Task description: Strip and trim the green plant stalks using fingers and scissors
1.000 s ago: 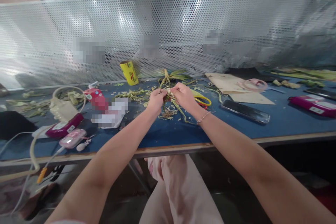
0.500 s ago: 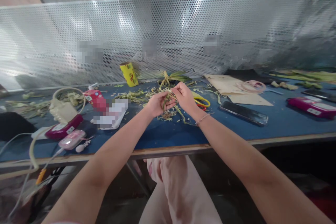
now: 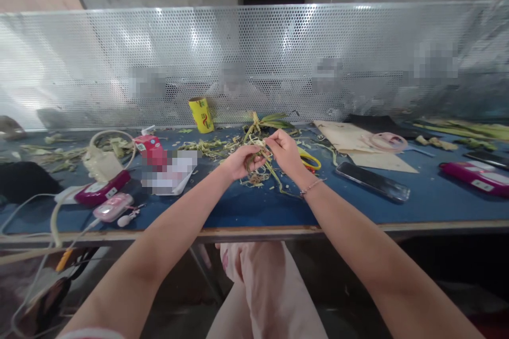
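Note:
My left hand [image 3: 242, 162] is closed around a small bunch of greenish plant strands [image 3: 253, 160] above the blue tabletop. Just to its right, my right hand [image 3: 285, 151] pinches with thumb and fingertips at the same bunch; what lies between those fingertips is too small to make out. Thin shreds and peelings [image 3: 256, 177] lie beneath both hands. Behind them rests a plant [image 3: 256, 119] with a pale stub and long green leaves. Scissors with yellow handles [image 3: 312, 159] lie partly hidden behind my right hand.
A perforated metal screen [image 3: 262, 58] runs along the back. On the left are a yellow tube [image 3: 201, 115], a red drink carton [image 3: 151, 152], a white packet [image 3: 178, 172] and a cabled pink device [image 3: 114, 207]. A phone [image 3: 374, 181] and cardboard [image 3: 342, 137] lie right.
The view has tilted up slightly, showing an exit sign. My right hand's fingertips have shifted a little away from my left hand, which still grips the plant strands.

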`<state>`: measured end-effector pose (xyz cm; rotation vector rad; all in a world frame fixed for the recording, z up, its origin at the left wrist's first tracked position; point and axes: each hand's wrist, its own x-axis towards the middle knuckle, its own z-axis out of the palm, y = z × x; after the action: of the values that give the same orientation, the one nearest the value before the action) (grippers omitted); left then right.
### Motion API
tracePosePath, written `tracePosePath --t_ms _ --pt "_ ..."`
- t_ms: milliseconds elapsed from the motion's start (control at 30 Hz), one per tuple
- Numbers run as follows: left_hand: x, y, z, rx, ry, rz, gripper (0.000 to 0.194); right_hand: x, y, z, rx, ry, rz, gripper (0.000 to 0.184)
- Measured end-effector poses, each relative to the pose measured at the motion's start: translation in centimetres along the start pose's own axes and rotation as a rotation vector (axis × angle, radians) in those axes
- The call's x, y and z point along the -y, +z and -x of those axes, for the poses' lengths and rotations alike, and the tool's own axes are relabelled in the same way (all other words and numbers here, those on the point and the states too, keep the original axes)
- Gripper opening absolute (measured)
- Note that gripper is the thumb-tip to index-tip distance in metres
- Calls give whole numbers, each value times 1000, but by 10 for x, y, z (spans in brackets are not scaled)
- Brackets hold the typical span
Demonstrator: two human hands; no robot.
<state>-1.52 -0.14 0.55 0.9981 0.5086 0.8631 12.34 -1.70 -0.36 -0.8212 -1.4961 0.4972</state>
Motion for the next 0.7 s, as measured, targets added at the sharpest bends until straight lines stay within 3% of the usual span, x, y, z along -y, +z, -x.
tracePosePath --t_ms 333,533,700 --pt "5 -5 -4 55 28 -143 10 2 5 1 12 83 -78 21" --pt "2 -6 0 20 -10 -80 9 0 6 0 23 116 -115 22" --pt "-2 -5 1 -84 -12 36 16 -5 7 -3 22 114 -141 21"
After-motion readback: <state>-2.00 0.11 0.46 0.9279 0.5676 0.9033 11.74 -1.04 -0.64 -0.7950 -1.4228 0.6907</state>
